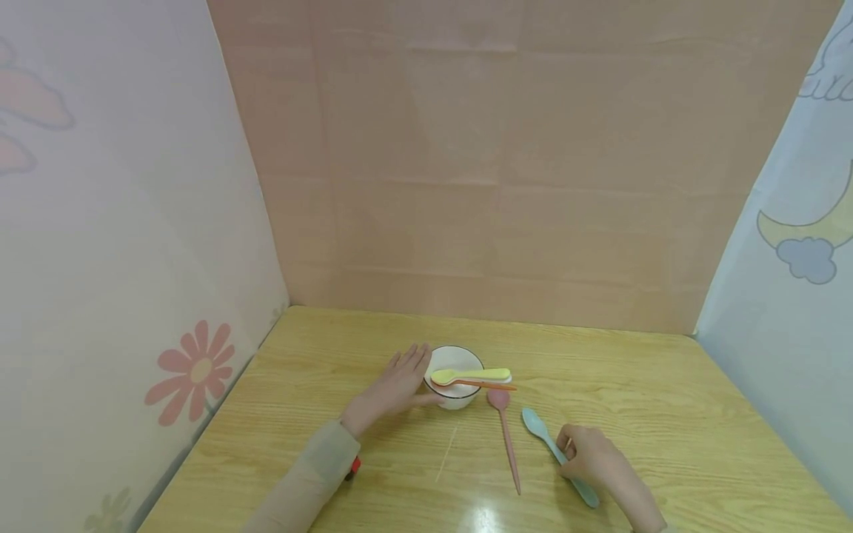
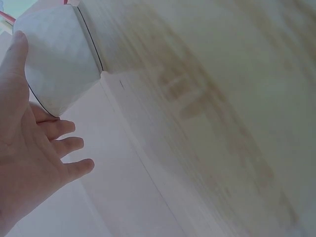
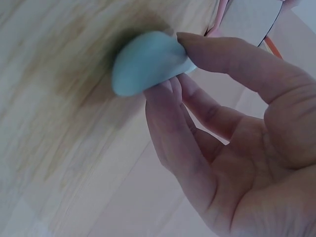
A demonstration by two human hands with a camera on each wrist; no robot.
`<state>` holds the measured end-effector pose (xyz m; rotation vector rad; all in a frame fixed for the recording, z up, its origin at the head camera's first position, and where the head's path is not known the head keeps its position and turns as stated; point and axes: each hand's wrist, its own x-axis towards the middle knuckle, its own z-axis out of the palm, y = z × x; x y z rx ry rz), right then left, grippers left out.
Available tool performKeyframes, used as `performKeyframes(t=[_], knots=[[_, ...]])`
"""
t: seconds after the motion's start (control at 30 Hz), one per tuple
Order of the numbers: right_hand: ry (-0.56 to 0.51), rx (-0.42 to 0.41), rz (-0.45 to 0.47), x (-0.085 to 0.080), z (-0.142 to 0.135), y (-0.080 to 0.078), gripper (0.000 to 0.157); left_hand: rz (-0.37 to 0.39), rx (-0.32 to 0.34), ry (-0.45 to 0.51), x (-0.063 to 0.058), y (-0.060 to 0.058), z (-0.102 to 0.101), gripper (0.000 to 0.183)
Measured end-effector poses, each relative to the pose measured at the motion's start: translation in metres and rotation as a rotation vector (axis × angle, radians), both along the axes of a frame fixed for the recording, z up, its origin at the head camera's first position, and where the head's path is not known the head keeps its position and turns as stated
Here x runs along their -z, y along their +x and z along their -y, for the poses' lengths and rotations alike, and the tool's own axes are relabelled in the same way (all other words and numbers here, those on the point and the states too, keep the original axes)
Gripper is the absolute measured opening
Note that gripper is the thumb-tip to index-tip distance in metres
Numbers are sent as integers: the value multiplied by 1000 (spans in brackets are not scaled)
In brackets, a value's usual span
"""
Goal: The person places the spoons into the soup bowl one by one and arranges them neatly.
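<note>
A white bowl [image 1: 455, 400] with a dark rim stands mid-table. My left hand [image 1: 395, 385] rests against its left side, thumb in front and fairly straight fingers at the back, as the left wrist view also shows. A yellow spoon [image 1: 474, 375], an orange utensil [image 1: 486, 385] and a white handle [image 1: 504, 380] lie across the bowl, their ends past its right rim. To the right, my right hand [image 1: 593, 457] pinches a light blue spoon [image 1: 535, 423] by its handle, between thumb and fingers. The handle's broad end [image 3: 143, 64] fills the right wrist view's middle.
Between the bowl and the blue spoon lies a pink spoon [image 1: 510, 451], its round head beside the bowl. A small red object [image 1: 355, 465] shows partly from behind the left sleeve [image 1: 309, 474]. Covered walls bound the wooden table [image 1: 700, 414] at the back and both sides.
</note>
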<state>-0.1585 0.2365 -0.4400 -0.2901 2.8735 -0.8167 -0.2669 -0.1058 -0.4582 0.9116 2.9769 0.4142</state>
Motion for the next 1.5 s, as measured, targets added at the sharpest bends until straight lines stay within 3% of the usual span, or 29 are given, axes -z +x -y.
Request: performKeyframes(t=[0.3, 0.7, 1.0, 1.5], knots=[[13, 80, 39, -5, 1, -1, 27, -12, 0, -5, 2, 0, 1, 100], [59, 45, -4, -19, -11, -11, 27, 13, 3, -13, 1, -1, -1, 100], [149, 14, -37, -41, -20, -32, 23, 5, 14, 1, 1, -1, 0, 98], [231, 5, 5, -77, -23, -55, 23, 20, 5, -7, 1, -2, 0, 100]])
